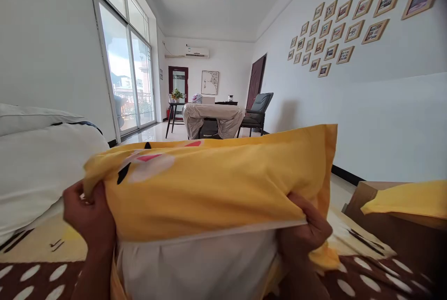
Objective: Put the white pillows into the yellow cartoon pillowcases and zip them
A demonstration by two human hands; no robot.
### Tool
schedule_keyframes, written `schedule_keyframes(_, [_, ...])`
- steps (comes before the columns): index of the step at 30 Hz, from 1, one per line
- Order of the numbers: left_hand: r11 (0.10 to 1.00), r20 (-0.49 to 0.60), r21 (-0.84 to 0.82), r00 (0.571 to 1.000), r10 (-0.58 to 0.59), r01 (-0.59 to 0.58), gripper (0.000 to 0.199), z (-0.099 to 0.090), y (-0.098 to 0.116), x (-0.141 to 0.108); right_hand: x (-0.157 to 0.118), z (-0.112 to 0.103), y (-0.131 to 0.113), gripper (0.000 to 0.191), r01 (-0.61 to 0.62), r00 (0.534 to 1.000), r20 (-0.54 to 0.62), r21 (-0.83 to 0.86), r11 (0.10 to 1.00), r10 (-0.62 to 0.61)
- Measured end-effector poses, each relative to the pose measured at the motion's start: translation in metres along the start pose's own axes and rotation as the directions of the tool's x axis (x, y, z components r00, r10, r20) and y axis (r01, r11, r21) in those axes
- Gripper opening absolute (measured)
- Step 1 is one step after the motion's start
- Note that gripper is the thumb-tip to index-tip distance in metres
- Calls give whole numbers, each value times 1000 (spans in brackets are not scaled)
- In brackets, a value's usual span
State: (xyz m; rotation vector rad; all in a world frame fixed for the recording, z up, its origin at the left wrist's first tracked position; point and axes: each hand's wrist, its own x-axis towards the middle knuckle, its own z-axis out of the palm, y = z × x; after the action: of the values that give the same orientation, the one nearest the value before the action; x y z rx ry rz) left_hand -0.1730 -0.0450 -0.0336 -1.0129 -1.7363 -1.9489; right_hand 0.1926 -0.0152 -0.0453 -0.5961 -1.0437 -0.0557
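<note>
A yellow pillowcase with pink, white and black printed shapes is stretched across the middle, partly around a white pillow that shows below its edge. My left hand grips the case's left side, fingers closed on the cloth. At the right, my right hand is closed on the lower right edge of the case, its fingertips partly hidden by fabric. The far part of the pillow is hidden inside the case.
White pillows are piled at the left. A brown box with yellow cloth over it stands at the right. Underneath lies a brown, white-spotted blanket. A covered table and a black chair stand farther off.
</note>
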Motion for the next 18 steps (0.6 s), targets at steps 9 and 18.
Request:
schedule_keyframes(9, [913,804,-160,488,341,-374,37,38,16,-42,-14,25,76,35,293,533,817,-421,858,219])
schedule_keyframes(18, [915,856,40,487,176,-401,50,71,-38,-55,-19,26,70,36,306,419,863,-426,851,282])
